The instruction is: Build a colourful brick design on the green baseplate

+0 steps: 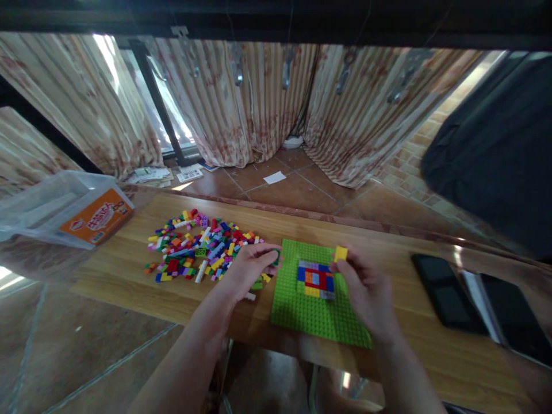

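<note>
My left hand [255,265] is closed in a pinch on a small dark green brick [276,258], between the brick pile and the left edge of the baseplate. A yellow brick [341,253] is pinched in my right hand [366,287], held above the right part of the plate. The bright green studded baseplate [290,310] lies on the table. On it sits a flat patch of joined bricks [316,280] in blue, red, orange, yellow, grey and purple. Left of the plate spreads a pile of loose bricks [200,244] in many colours.
A clear plastic box [52,195] with an orange label stands at the table's left end. Dark flat devices [448,290] lie on the right of the wooden table [401,247]. Curtains [241,115] hang beyond it, and papers [275,177] lie on the tiled floor.
</note>
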Tool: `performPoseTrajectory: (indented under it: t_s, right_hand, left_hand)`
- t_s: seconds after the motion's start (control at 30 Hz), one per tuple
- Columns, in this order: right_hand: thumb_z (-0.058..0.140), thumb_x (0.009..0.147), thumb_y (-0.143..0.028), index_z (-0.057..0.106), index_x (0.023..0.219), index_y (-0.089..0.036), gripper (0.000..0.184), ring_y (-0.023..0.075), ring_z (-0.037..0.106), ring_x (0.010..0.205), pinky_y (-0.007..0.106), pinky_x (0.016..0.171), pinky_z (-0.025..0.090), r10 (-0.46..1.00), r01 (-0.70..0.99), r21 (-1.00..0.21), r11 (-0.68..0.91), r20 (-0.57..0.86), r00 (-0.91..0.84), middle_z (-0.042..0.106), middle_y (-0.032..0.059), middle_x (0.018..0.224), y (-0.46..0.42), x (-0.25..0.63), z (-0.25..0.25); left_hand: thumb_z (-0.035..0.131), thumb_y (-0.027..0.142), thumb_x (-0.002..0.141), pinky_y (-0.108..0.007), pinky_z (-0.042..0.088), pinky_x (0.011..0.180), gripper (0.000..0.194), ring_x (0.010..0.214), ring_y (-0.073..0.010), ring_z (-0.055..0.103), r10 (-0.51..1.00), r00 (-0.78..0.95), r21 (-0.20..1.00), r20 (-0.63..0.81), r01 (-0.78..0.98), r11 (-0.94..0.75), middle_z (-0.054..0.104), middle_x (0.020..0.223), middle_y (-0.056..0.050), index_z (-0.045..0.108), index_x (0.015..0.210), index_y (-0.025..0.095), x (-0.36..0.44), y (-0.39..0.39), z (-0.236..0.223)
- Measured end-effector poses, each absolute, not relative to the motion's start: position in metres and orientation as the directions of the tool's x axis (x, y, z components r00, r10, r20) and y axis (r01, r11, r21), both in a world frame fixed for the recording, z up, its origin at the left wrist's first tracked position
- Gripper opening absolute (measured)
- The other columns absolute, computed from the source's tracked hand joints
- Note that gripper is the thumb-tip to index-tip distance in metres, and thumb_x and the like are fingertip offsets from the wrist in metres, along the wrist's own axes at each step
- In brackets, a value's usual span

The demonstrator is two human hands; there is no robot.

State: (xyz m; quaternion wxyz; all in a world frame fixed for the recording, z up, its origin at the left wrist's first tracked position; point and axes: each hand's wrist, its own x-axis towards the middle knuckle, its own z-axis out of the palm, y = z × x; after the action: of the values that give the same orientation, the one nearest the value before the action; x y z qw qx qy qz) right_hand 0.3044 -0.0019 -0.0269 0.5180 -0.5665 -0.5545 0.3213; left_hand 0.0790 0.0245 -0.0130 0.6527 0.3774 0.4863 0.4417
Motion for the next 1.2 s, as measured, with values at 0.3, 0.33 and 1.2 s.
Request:
performPoseTrajectory:
  t_s: [0.3,0.33,1.2]
  right_hand:
    - [0.074,0.075,-0.047,0.070,0.103,-0.023,0.037,0.0169,0.067,0.075,0.035,0.071,0.057,0.982,-0.017,-1.000,-0.027,-0.029,0.187,0.073,0.0038,0.087,0.006,0.317,-0.038]
    - [0.075,0.073,-0.049,0.071,0.101,-0.021,0.039,0.0168,0.066,0.074,0.035,0.070,0.057,0.981,-0.009,-0.999,-0.043,-0.044,0.187,0.073,0.0038,0.084,0.006,0.315,-0.038]
    - [0.056,0.088,-0.054,0.073,0.087,-0.019,0.038,0.0248,0.058,0.084,0.038,0.078,0.043,0.942,0.812,-0.552,0.189,0.335,0.009,0.071,0.0079,0.085,0.007,0.275,-0.043]
  left_hand:
    - [0.057,0.017,0.078,-0.019,0.041,0.050,0.025,0.056,-0.0093,0.058,0.928,0.107,0.927,-0.356,-0.083,0.365,0.069,0.071,-0.005,0.073,0.095,0.013,0.092,0.023,-0.020]
    - [0.056,0.016,0.078,-0.019,0.040,0.050,0.026,0.056,-0.0093,0.057,0.931,0.108,0.933,-0.348,-0.058,0.355,0.068,0.070,-0.004,0.073,0.096,0.013,0.094,0.023,-0.022]
    - [0.046,0.018,0.089,-0.034,0.050,0.095,0.036,0.104,-0.0218,0.066,0.945,0.317,0.677,-0.080,0.713,-0.182,0.071,0.114,-0.010,0.068,0.118,0.016,0.107,0.018,-0.021]
